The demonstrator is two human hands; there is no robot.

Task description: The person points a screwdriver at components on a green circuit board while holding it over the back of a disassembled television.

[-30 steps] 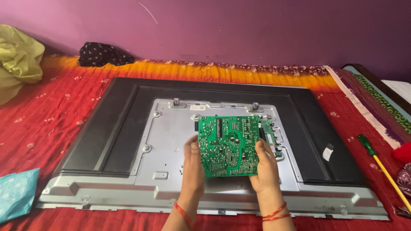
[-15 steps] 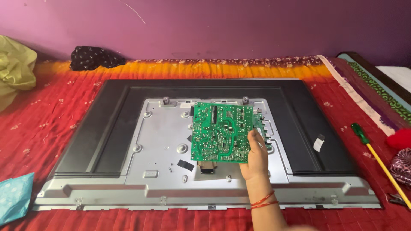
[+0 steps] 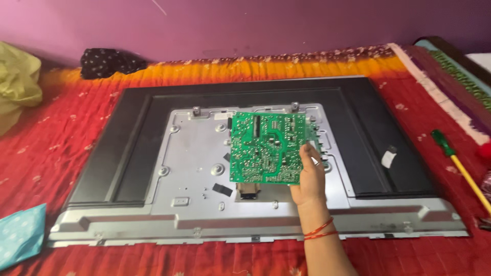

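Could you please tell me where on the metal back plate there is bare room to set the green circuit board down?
Bare metal plate lies left of the circuit board. It is crowded under the board and the right hand.

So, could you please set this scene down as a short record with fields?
Setting: red patterned cloth against a purple wall
Main item: flat-screen panel lying face down, grey metal backplate exposed
Right hand: grips the right edge of the green circuit board, solder side up, over the backplate
Left hand: out of view
Right side: screwdriver, green handle, yellow shaft
Left side: yellow-green cloth, light blue cloth, dark cloth
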